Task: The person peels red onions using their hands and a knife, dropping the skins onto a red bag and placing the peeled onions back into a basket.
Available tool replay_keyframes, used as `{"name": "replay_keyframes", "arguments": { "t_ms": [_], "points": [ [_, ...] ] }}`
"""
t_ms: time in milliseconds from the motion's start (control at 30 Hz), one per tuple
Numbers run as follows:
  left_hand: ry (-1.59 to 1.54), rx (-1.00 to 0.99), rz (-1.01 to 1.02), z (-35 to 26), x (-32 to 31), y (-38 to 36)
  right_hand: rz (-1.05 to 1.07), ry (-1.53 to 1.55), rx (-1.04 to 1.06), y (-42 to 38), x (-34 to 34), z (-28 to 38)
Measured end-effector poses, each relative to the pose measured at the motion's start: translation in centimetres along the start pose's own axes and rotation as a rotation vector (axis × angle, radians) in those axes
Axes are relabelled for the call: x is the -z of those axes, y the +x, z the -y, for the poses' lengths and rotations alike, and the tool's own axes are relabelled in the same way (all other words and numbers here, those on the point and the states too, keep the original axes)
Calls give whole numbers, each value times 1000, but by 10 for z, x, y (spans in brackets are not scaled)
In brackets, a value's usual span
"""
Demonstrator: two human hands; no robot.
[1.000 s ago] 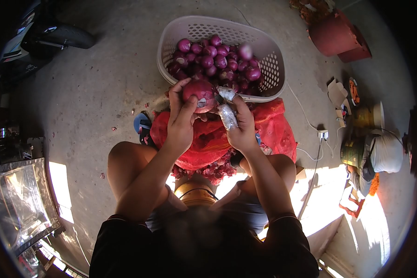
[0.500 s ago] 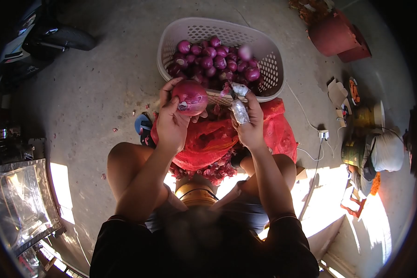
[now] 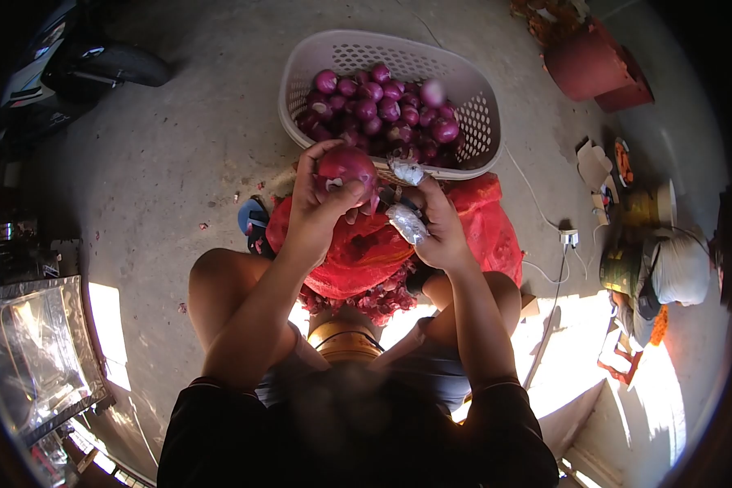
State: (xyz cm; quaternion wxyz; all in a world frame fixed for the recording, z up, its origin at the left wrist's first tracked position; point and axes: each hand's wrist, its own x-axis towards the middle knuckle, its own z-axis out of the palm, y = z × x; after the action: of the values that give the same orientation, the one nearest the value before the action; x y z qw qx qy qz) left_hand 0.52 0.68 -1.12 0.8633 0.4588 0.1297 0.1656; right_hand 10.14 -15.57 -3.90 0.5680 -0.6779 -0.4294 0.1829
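My left hand (image 3: pixel 313 218) is wrapped round a large red onion (image 3: pixel 350 165), its thumb pressed across the near side. Close by on the right is my right hand (image 3: pixel 442 233), with thumb and forefinger covered in silvery wrapping (image 3: pixel 407 223). Those fingers are bent toward the onion, and something dark shows between them that I cannot make out. Beneath both hands a red mesh sack (image 3: pixel 346 272) lies between my legs, with loose onion skins (image 3: pixel 374 305) at its near edge.
Just beyond my hands stands a pale plastic basket (image 3: pixel 484 154) holding many purple onions (image 3: pixel 366 108). A power strip (image 3: pixel 568 237) with cables lies to the right. Bags (image 3: pixel 680 268) and a reddish container (image 3: pixel 590 61) are farther right; a motorbike wheel (image 3: pixel 122 65) is at upper left.
My left hand has shifted a little right with the onion, its thumb now lying across it. My right hand's wrapped fingers have come left and closer to the onion.
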Motion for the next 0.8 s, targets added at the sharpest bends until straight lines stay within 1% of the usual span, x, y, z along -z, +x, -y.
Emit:
{"name": "replay_keyframes", "arguments": {
  "t_ms": [33, 133, 233, 333, 433, 533, 633, 733, 800],
  "points": [
    [4, -1, -10, 0, -1, 0, -4, -17, 20, 0, -1, -3],
    [39, 19, 16, 2, 1, 0, 26, -15, -18, 3, 0, 7],
    [-8, 55, 5, 1, -1, 0, 5, -44, 6, 3, 0, 6],
    [-26, 76, 73, 0, 3, -2, -62, 65, -5, 8, -6, 7],
    [-59, 97, 89, 0, 4, -1, -31, 84, 20, 6, -3, -2],
    [31, -45, 71, 3, -2, 0, -1, 134, -63, 0, 0, 5],
    [127, -227, 89, 9, -3, 4, 26, 57, -61, 1, -2, 6],
    [148, -237, 103, 9, -1, 4, 20, -39, -38, 4, -4, 10],
    [122, -211, 120, 5, -3, 3, -1, -31, -8, 5, -5, 5]
  ]
}}
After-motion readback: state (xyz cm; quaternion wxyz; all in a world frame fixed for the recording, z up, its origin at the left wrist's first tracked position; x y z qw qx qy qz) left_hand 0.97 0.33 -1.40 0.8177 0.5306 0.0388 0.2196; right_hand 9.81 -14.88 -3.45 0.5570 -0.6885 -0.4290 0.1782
